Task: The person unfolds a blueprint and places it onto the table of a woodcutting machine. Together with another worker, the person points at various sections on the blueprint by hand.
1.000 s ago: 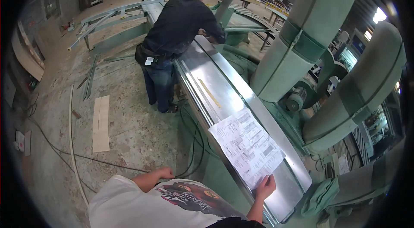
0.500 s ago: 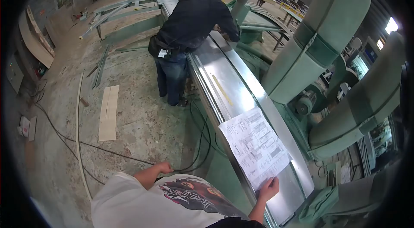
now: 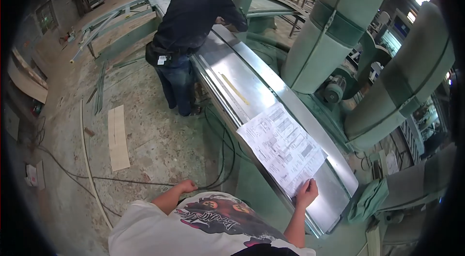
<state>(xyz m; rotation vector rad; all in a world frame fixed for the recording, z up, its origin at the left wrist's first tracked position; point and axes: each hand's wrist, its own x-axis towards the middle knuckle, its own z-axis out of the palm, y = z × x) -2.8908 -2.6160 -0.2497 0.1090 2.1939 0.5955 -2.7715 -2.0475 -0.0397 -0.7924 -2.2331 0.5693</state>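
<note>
Well, from where I'm standing, the printed sheet (image 3: 286, 147) lies over the near part of the long metal table (image 3: 328, 202), slanted, with one corner reaching the table's left edge. The yellow strip (image 3: 235, 89) lies farther up the table, beyond the sheet and apart from it. To keep the drawings readable, I'd say a light touch at the near edge is best: enough to stop the paper sliding on that slick metal, without creasing it or covering the print. Keeping it fully on the table would stop that left corner from curling or catching.

The right hand (image 3: 306, 193) is at the sheet's near edge, above the table's near end, its forearm rising from below. The fingers are bent and drawn together, tips at the paper; whether they pinch it or merely rest there, I can't tell. The left hand (image 3: 186, 186) is well left of the table, elbow bent, touching no part of the sheet. Its fingers look loosely curled, but too small to read surely. A co-worker in dark clothes (image 3: 191, 16) leans over the table's far part, well away from both hands.
</note>
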